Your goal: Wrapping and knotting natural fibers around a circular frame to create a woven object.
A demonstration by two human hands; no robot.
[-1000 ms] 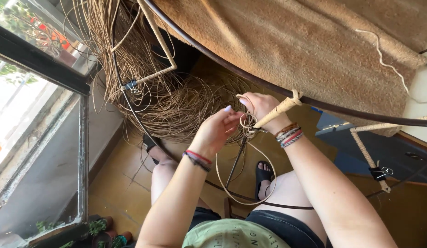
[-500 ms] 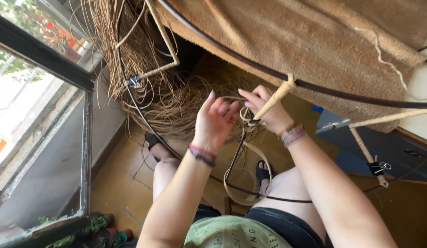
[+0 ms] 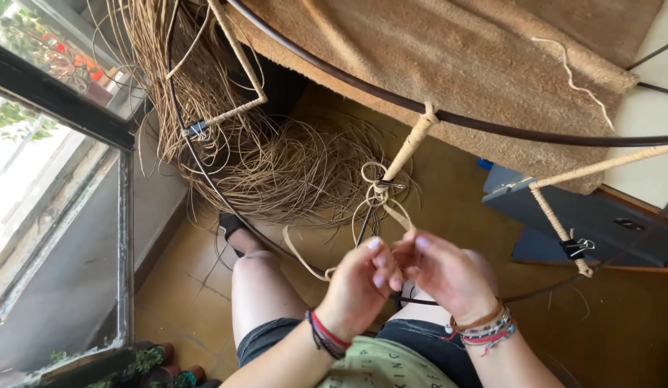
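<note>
Together, the left hand (image 3: 362, 287) and right hand (image 3: 443, 273) meet fingertip to fingertip, pinching a flat pale rattan strand (image 3: 397, 213) that runs up from them to a knot (image 3: 378, 188) on the wrapped spoke (image 3: 409, 147), just above a loose fibre heap (image 3: 276, 172).

floor (image 3: 197, 287) is tan tile, runs under everything. big pile of loose straw-coloured fibre (image 3: 276, 172) lies on it, up and left of where the two hands pinch the strand, spreading toward the window wall. person's sandalled foot (image 3: 233, 226) planted on the tile just left of the grip, touching the pile's lower edge. a few small potted plants (image 3: 161, 363) sit well down-left of the grip, by the window frame. blue-grey box (image 3: 578, 223) on the floor to the right.
</note>
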